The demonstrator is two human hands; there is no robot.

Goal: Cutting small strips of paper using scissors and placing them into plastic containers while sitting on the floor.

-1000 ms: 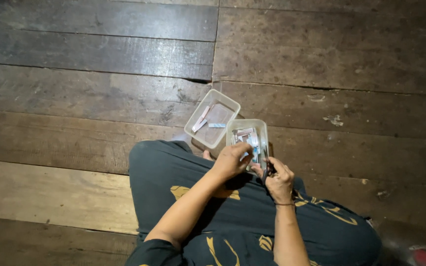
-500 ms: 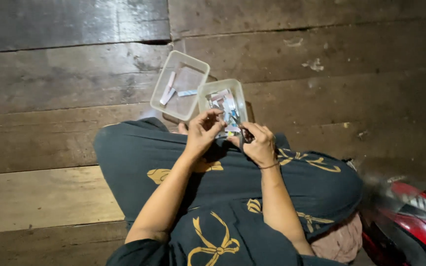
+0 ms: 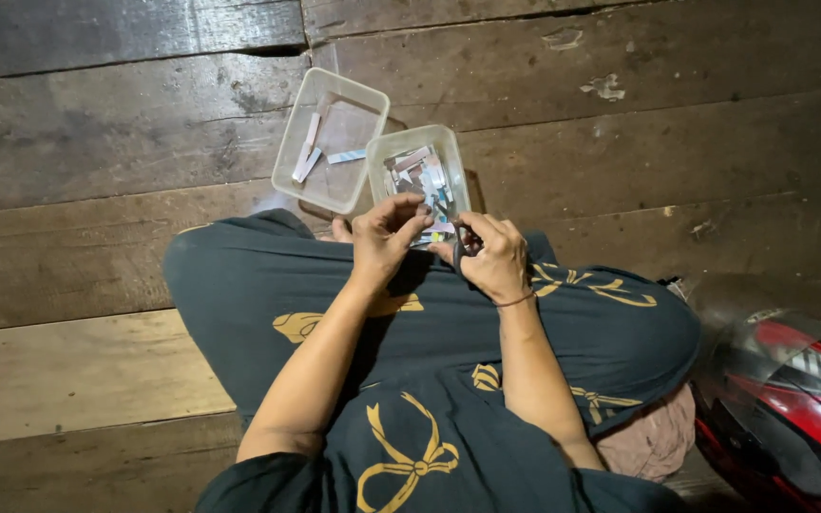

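Two clear plastic tubs (image 3: 334, 142) on plank floor (image 3: 97, 380); red helmet (image 3: 791, 389) well right. Left hand (image 3: 384, 239) pinches a small strip (image 3: 434, 236) beside the near tub (image 3: 420, 176); right hand (image 3: 494, 256) grips scissors (image 3: 458, 249).

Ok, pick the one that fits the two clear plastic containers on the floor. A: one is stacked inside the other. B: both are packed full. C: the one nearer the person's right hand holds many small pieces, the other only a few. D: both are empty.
C: the right container is crowded with small pieces, while the left container holds only a few strips; they sit side by side on the wooden floor.
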